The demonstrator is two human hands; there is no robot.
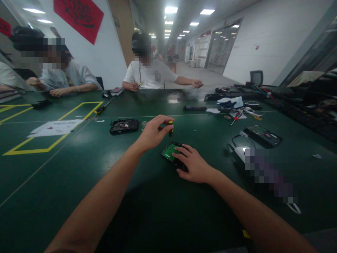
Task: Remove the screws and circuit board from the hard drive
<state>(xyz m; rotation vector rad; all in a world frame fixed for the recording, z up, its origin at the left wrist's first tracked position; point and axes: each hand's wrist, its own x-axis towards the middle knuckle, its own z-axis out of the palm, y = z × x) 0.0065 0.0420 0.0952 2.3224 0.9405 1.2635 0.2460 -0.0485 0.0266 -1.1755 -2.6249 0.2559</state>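
A hard drive [168, 151] with a green circuit board facing up lies on the table in front of me. My right hand [196, 164] grips it from the right, fingers over the top and thumb at the near edge, hiding much of the board. Just above the drive, my left hand [154, 131] pinches the yellow-and-black handle of a small screwdriver [171, 128], held roughly upright. Its tip is too small to make out. To the left of that hand sits an opened black drive casing [124, 125], with small metal bits [144, 124] beside it.
Another hard drive [262, 135] lies right, near a pixelated white-ended object [265, 172]. A red screwdriver [236, 117] and scraps are behind. Left are a paper sheet [55, 127] and a yellow-black screwdriver [103, 106]. Co-workers [151, 73] sit across the green table [147, 211].
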